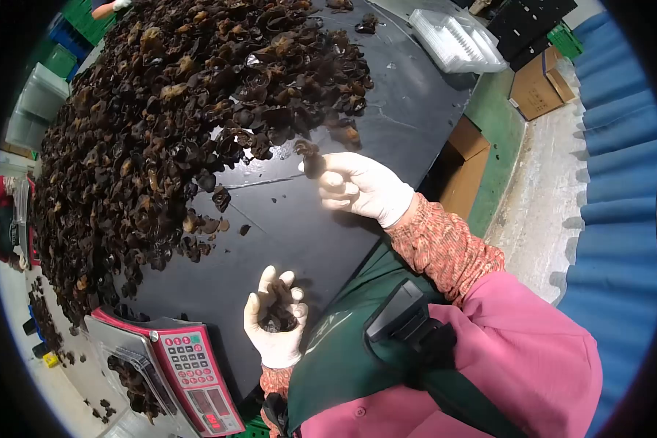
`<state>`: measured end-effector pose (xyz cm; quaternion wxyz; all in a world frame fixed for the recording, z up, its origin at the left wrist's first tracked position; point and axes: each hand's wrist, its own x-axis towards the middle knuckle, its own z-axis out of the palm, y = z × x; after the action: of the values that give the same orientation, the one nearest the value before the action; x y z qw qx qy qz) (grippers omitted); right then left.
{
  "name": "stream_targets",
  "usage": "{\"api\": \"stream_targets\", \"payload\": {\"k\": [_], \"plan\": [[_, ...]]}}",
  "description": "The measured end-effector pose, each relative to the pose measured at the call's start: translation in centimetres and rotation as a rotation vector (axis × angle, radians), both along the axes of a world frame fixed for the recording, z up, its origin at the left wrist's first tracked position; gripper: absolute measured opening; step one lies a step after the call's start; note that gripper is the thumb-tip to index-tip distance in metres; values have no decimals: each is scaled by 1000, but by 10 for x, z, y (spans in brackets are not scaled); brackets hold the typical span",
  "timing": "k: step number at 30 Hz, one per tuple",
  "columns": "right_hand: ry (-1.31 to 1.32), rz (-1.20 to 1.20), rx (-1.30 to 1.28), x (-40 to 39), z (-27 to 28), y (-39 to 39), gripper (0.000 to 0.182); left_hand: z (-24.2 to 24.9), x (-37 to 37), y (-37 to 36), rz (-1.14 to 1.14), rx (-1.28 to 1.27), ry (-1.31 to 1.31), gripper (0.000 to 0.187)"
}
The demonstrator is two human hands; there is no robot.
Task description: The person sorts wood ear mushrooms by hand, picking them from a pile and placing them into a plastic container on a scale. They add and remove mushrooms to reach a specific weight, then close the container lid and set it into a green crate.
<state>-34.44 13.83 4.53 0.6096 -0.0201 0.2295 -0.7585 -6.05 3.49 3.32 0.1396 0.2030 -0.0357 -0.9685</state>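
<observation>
My right hand (365, 188), in a white glove, pinches a brown wood ear mushroom (312, 159) between thumb and fingers above the dark table (292, 226). Lower in the view, my left hand (276, 332), also gloved in white, is cupped palm up with its fingers curled around a few wood ear mushrooms (277, 315). Beyond both hands spreads a large heap of wet, dark wood ear mushrooms (197, 95). A few small bits lie loose on the tabletop between the heap and my hands.
A red and silver weighing scale (193, 358) stands at lower left, with mushrooms on its pan. Clear plastic trays (456, 42) are stacked at the far table edge. Cardboard boxes (540, 87) sit on the floor at right. Another person's gloved hand (121, 4) shows at top left.
</observation>
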Motion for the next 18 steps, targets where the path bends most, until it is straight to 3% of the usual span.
{"api": "stream_targets", "payload": {"k": [3, 5, 6, 9, 12, 14, 18], "plan": [[112, -17, 151, 5, 3, -3, 17, 1, 0, 0, 21, -17, 40, 47], [425, -15, 215, 11, 13, 0, 19, -2, 2, 1, 26, -1, 69, 48], [751, -61, 311, 19, 24, 1, 21, -2, 2, 1, 25, 10, 72, 48], [1174, -79, 499, 32, 17, 4, 18, -2, 3, 1, 24, 23, 78, 48], [1895, -330, 670, 26, 7, 18, 17, -5, 4, 0, 31, 32, 68, 47], [1894, -165, 807, 11, 28, 41, 16, -9, 7, -2, 36, 50, 59, 47], [2195, 21, 1108, -22, 53, 99, 18, -14, 11, -4, 34, 49, 119, 47]]}}
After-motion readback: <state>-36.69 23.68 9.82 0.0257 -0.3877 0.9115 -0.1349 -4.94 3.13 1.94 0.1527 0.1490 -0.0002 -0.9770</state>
